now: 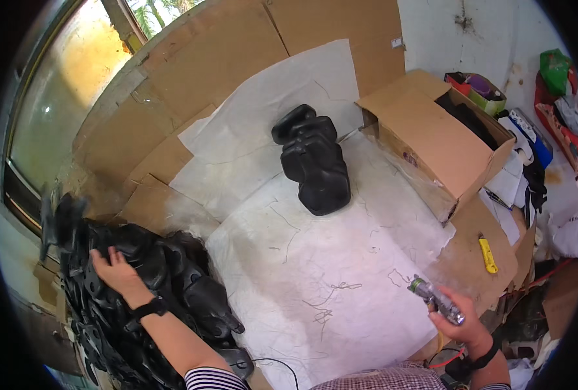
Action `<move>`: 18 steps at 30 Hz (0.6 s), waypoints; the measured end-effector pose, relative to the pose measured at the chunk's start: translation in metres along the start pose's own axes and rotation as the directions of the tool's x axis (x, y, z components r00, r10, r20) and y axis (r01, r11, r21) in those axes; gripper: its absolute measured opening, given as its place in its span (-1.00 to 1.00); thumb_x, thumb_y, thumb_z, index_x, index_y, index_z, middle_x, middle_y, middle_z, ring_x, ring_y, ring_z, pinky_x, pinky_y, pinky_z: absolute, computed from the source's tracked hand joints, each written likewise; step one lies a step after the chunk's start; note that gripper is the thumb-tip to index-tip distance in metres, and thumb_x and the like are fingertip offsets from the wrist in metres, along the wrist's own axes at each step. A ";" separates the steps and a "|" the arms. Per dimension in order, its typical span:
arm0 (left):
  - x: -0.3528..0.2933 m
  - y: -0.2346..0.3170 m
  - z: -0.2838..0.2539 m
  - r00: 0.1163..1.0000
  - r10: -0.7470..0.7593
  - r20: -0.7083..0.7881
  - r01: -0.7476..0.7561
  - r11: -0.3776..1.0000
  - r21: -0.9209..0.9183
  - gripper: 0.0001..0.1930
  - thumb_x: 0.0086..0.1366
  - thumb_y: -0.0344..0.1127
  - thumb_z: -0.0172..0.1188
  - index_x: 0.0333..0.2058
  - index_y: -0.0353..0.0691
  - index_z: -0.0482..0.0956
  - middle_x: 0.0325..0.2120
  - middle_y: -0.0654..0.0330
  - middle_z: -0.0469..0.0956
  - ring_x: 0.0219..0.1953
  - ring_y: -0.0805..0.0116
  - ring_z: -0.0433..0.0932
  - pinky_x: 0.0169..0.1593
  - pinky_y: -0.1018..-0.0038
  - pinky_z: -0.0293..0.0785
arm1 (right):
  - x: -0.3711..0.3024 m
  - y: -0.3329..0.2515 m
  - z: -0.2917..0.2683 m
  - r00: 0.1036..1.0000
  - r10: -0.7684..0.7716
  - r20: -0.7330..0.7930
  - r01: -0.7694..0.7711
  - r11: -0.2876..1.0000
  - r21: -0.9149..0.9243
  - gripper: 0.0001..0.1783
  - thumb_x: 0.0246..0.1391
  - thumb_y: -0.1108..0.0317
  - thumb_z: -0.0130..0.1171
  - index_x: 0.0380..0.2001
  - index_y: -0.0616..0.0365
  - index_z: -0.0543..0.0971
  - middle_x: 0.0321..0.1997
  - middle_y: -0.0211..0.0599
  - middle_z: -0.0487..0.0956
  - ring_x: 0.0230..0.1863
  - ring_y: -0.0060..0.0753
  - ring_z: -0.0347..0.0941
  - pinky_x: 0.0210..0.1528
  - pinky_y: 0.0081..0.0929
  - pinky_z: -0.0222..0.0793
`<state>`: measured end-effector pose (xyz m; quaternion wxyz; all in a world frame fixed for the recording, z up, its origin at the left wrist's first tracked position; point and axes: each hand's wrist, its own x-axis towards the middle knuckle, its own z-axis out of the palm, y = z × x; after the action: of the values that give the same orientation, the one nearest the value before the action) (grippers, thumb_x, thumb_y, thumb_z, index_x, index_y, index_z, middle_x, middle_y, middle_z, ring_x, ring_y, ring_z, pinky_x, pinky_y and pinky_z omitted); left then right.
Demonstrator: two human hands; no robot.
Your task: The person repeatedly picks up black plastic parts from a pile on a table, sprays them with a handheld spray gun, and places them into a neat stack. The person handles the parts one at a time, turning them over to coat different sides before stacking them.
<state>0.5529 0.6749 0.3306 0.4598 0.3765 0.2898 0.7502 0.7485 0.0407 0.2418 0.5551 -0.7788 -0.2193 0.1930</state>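
My left hand (116,272) is open, its fingers apart and empty, over a big heap of black moulded parts (204,299) at the left. Just past its fingertips a black part (64,221) is smeared by motion, apart from the hand. On the right, my right hand (465,320) is wrapped round a silver power hand tool (446,308) with a green ring at its front end; its exact kind is unclear. The tool points up and left over the white sheet. Farther back, several rounded black moulded pieces (321,166) lie overlapping in a row on that sheet.
The white sheet (263,260) carries loose thread-like strands. At the back right stands an open cardboard box (432,143) with dark things inside. A yellow utility knife (488,253) lies on cardboard at the right. Cardboard panels (217,58) line the back, beside a window (74,84).
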 end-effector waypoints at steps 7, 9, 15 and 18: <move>-0.162 -0.203 0.025 0.732 -0.531 0.427 0.381 0.838 0.389 -0.77 0.15 -0.42 0.18 -0.19 -0.26 0.50 -0.39 0.26 0.51 -0.45 0.50 0.47 -0.39 0.61 0.37 | 0.022 -0.051 -0.023 0.956 -0.270 -0.118 0.268 0.963 -0.026 -0.44 -0.09 0.48 0.19 0.06 0.30 0.38 -0.38 -0.22 0.58 -0.36 -0.36 0.58 -0.26 -0.42 0.48; -0.215 -0.247 0.054 0.653 -0.586 0.480 0.347 0.795 0.498 -0.60 0.13 -0.45 0.13 -0.01 -0.30 0.46 -0.22 0.16 0.58 -0.38 0.42 0.55 -0.34 0.60 0.41 | 0.022 -0.047 -0.023 0.958 -0.269 -0.098 0.271 0.962 0.011 -0.43 -0.09 0.49 0.19 0.07 0.30 0.38 -0.38 -0.22 0.58 -0.35 -0.36 0.58 -0.26 -0.43 0.48; -0.327 -0.315 0.136 0.402 -0.645 0.650 0.092 0.735 0.672 -0.42 0.05 -0.56 0.16 0.12 -0.31 0.38 0.06 0.01 0.42 0.09 0.19 0.39 0.06 0.37 0.37 | 0.018 -0.014 -0.013 0.992 0.124 0.021 -0.126 0.989 0.081 -0.49 -0.08 0.48 0.28 0.01 0.32 0.44 -0.36 -0.33 0.57 -0.34 -0.59 0.48 -0.26 -0.60 0.42; -0.337 -0.316 0.131 0.257 -0.679 0.687 0.020 0.715 0.699 -0.58 0.04 -0.57 0.19 -0.05 -0.32 0.48 -0.16 0.13 0.53 -0.10 0.35 0.49 -0.04 0.48 0.40 | 0.022 -0.004 -0.012 0.994 0.076 0.081 -0.078 0.997 0.013 -0.48 -0.08 0.47 0.29 0.02 0.31 0.44 -0.36 -0.34 0.57 -0.34 -0.59 0.48 -0.26 -0.58 0.42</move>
<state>0.9102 0.5100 0.0550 0.5687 0.7647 0.2650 0.1469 0.7730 0.0451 0.2484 0.5444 -0.7737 -0.2096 0.2471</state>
